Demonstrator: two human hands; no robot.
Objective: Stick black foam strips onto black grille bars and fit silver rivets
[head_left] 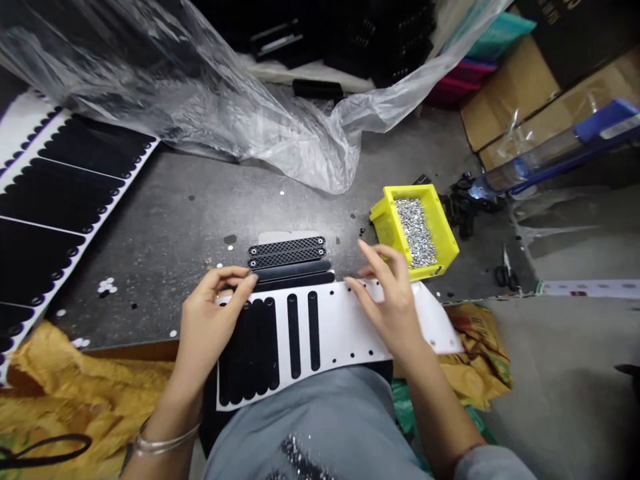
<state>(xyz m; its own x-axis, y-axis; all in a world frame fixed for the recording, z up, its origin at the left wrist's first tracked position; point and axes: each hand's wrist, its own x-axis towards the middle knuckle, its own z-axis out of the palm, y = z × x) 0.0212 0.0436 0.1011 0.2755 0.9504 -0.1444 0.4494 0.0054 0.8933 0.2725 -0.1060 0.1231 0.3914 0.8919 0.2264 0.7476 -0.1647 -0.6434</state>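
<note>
My left hand (213, 317) has its thumb and index finger pinched at the left end of a smooth black strip (295, 271). Above that strip, two black bars with a lattice pattern (287, 251) lie side by side, a small metal piece at each end. My right hand (387, 300) is over the white backing sheet (350, 320), fingers apart and holding nothing. On this sheet, which rests across the lap, are several black rounded stickers (250, 353) packed at the left and two separate ones (314, 331) further right.
A yellow bin (445, 233) full of small metal parts (416, 230) stands right of the bars. Scissors (507, 272) lie by the table edge. Another sticker sheet (60, 180) is at the left. Clear plastic film (310, 147) drapes across the back, near cardboard boxes (505, 100).
</note>
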